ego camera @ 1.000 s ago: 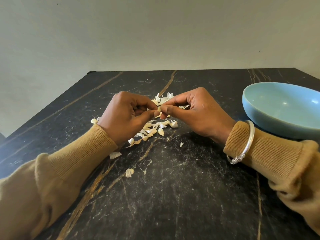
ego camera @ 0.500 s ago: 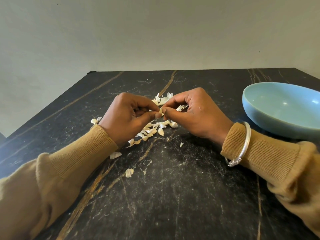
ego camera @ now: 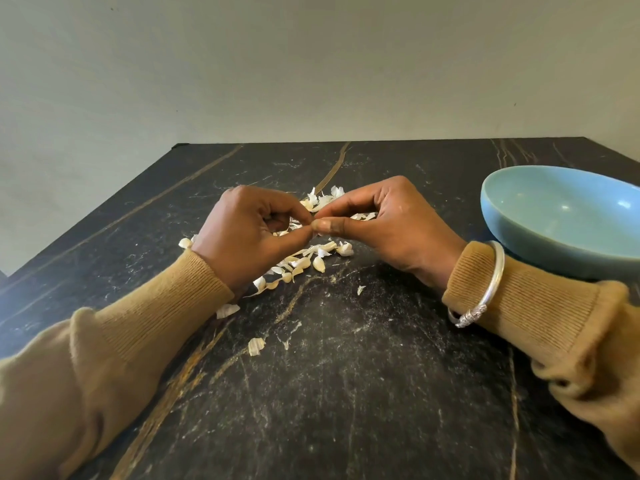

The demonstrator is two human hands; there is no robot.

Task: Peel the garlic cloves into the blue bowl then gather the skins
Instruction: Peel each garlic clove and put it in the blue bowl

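Moved: our thumbs closed together.
Hands: left hand [ego camera: 249, 233] and right hand [ego camera: 388, 223] pinch, likely, a hidden garlic clove.
Progress: glossy pale-blue bowl [ego camera: 540, 209] looks empty; papery white skins [ego camera: 323, 200] ungathered.

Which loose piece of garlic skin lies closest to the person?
The striped scrap lying alone on the table, nearer the viewer than the white scrap by the left sleeve.

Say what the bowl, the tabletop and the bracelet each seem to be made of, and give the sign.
Bowl: probably glazed ceramic, glossy pale blue with bright highlights.
Tabletop: black marble or stone-look laminate, tan and white veins.
Bracelet: likely silver-coloured metal, shiny, with a patterned band.
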